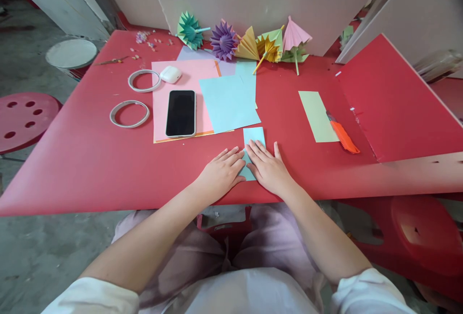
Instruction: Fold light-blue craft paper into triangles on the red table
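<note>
Both the left hand [224,171] and right hand [270,169] lie flat in the head view, fingers extended, gripping nothing, partly covering a light-blue paper rectangle [254,134] on the red table [282,111]. Larger light-blue paper sheets [231,99] lie just beyond it, a black-screened phone [181,114] left, an orange plastic cutter [346,139] right.

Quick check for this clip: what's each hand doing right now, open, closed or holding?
Left hand: open, fingers extended at the light-blue rectangular paper strip's left edge, no closed grip.
Right hand: open, fingers spread over the strip.
</note>
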Demonstrator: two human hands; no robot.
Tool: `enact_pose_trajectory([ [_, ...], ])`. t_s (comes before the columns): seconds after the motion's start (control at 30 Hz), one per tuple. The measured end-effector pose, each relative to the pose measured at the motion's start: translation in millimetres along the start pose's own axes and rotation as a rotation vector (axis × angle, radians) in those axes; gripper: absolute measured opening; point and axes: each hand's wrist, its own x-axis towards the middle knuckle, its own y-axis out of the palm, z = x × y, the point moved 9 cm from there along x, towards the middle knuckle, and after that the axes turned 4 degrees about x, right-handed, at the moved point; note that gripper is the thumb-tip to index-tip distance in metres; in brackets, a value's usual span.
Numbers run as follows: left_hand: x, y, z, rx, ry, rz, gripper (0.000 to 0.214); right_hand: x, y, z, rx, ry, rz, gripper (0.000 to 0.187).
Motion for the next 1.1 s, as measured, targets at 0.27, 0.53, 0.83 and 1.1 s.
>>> enact_pose_trajectory([
  [0.27, 0.0, 0.1, 0.2, -0.015, -0.008, 0.009, 0.033, -0.6, -0.9, 1.7, -0.02, 0.008, -0.016, 0.051],
  [0.53, 1.2, 0.1, 0.3, -0.003, -0.011, 0.021, 0.033, -0.6, -1.8, 4.2, -0.045, 0.06, -0.026, 0.051],
  [0.83, 2.5, 0.9, 2.1, -0.031, -0.004, 0.022, 0.042, -0.5, 0.3, 4.2, -0.036, 0.073, -0.004, 0.052],
  [1.1, 2.8, -3.5, 0.3, -0.023, 0.005, 0.02, 0.041, 7.3, -0.1, -7.7, 0.079, -0.025, 0.135, 0.063],
])
